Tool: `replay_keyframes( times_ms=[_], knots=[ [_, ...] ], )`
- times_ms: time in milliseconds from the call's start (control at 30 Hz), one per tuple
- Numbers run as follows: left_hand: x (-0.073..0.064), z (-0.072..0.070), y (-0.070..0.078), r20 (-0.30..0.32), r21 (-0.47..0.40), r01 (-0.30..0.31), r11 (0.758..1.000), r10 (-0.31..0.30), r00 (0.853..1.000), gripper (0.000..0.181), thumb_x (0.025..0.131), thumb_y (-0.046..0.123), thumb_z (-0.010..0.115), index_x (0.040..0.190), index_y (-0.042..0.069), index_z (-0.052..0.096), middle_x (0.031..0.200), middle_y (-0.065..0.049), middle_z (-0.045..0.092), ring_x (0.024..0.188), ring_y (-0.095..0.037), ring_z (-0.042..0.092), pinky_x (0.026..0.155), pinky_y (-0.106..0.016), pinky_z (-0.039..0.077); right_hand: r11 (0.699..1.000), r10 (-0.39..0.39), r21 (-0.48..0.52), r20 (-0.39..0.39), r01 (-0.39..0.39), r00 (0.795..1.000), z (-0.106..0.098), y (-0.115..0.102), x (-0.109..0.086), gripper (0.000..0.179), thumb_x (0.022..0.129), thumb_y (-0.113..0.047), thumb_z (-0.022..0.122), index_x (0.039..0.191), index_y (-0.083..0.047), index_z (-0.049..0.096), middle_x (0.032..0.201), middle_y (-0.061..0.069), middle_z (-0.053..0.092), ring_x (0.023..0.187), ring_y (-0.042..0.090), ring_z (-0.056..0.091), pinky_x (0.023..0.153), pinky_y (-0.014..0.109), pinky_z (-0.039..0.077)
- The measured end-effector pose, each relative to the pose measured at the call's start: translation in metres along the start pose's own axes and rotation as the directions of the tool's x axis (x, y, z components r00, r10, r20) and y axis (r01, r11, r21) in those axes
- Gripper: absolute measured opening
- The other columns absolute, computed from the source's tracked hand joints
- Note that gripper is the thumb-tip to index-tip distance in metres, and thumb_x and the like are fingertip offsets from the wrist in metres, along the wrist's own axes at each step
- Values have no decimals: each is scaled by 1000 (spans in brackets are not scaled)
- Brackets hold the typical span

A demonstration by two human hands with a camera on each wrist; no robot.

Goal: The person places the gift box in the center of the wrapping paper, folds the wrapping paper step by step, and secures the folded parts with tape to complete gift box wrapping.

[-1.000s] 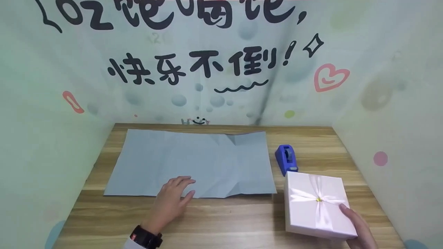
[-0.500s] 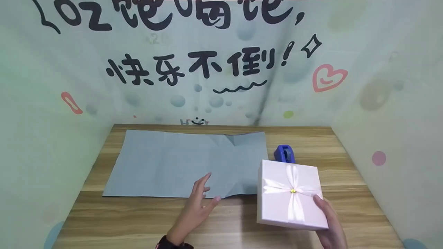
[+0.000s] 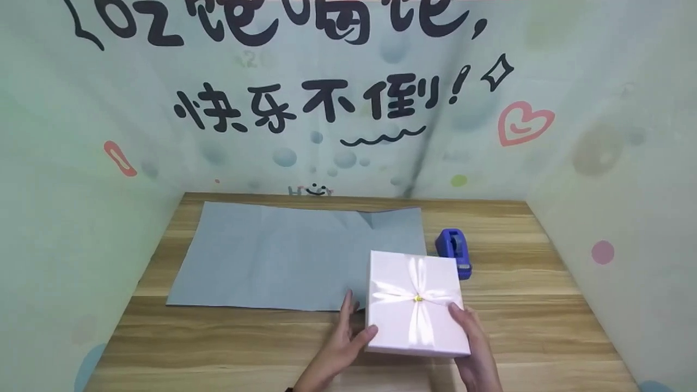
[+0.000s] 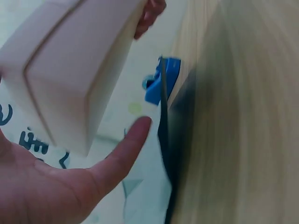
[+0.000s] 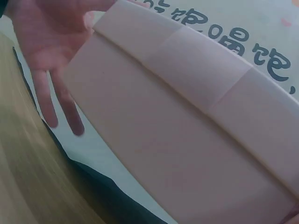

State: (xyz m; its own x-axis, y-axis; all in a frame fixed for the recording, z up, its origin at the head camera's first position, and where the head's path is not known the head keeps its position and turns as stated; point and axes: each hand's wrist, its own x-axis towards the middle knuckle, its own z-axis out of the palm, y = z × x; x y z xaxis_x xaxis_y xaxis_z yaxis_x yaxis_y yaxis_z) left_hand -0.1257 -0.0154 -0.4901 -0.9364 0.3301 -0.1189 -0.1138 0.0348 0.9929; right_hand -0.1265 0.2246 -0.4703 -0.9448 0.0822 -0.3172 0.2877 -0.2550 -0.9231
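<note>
In the head view my right hand (image 3: 477,348) grips a pale pink gift box (image 3: 395,321) by its right side, thumb on the lid. A white ribbon bow with a small yellow centre crosses the lid. The box is tilted and held above the table. My left hand (image 3: 338,348) is at the box's left side, fingers extended, thumb close to the front left corner; whether it touches is unclear. The left wrist view shows the left hand (image 4: 60,189) spread under the box (image 4: 70,60). Straight fingers of the left hand (image 5: 51,37) also show in the right wrist view.
A grey-blue sheet of paper (image 3: 272,256) lies on the wooden table (image 3: 228,348), its right part behind the box. Right of it stands a blue tape dispenser (image 3: 460,253). Printed cloth walls (image 3: 256,163) enclose the back and both sides.
My right hand has carried the box leftward, from right of the paper to over its near right corner. My left hand has moved right, away from above the paper, to beside the box.
</note>
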Motion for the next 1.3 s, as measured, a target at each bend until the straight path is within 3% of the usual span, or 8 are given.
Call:
replay_keyframes(
  times_ms=[133,267,500,667,833,1033,1133,1300],
  knots=[
    [-3,9,-2,-11,-106,69,992,-71,997,94,86,43,61,150,16,-3,145,-27,22,123,-42,41,95,-52,45,1000,7,2,-12,-7,1000,6,5,1,54,95,-39,43,132,-4,24,111,10,51,97,18,56,88,33,41],
    [-3,12,-4,-31,-213,77,974,-85,996,87,86,34,63,149,16,5,137,-23,30,105,-29,52,75,-46,55,1000,20,-2,-21,-20,1000,10,8,2,57,94,-39,45,133,-4,23,114,11,50,98,18,55,89,32,41],
    [1,8,-5,-107,-213,106,971,-131,986,81,85,32,61,147,15,12,134,-22,33,108,-28,48,80,-42,51,998,23,-59,-75,-27,997,13,8,2,41,93,-39,49,112,-6,34,103,6,51,89,14,55,83,27,42],
    [5,-1,-1,-152,-211,116,971,-150,977,81,85,35,60,147,14,13,144,-26,25,121,-35,41,81,-43,50,998,-46,-38,-24,45,999,11,6,2,34,97,-32,46,114,-5,37,104,0,51,94,9,53,84,24,44],
    [12,-19,3,-193,-246,94,965,-144,971,81,85,33,59,148,13,12,150,-26,13,123,-39,39,79,-44,52,995,-98,-18,21,99,995,0,9,-1,29,99,-31,43,112,-6,39,118,-2,55,107,13,54,91,30,46],
    [26,-50,6,-235,-290,68,955,-140,962,80,86,32,60,149,14,13,150,-22,17,115,-32,48,83,-41,50,994,-111,11,43,110,993,-20,16,-4,17,100,-26,42,108,-12,42,110,-12,61,107,14,57,96,37,45],
    [35,-68,5,-267,-299,69,952,-153,952,79,87,34,60,149,17,14,150,-18,21,109,-27,50,82,-36,48,993,-117,41,63,114,991,-30,21,-6,13,100,-25,41,107,-14,43,109,-13,63,105,13,58,94,35,47],
    [51,-97,-1,-345,-337,69,939,-191,919,74,88,36,58,148,18,19,142,-15,35,107,-24,47,82,-31,43,990,-119,85,131,108,984,-43,31,-10,11,101,-23,38,104,-21,48,109,-13,65,103,11,61,89,30,50]
  ],
)
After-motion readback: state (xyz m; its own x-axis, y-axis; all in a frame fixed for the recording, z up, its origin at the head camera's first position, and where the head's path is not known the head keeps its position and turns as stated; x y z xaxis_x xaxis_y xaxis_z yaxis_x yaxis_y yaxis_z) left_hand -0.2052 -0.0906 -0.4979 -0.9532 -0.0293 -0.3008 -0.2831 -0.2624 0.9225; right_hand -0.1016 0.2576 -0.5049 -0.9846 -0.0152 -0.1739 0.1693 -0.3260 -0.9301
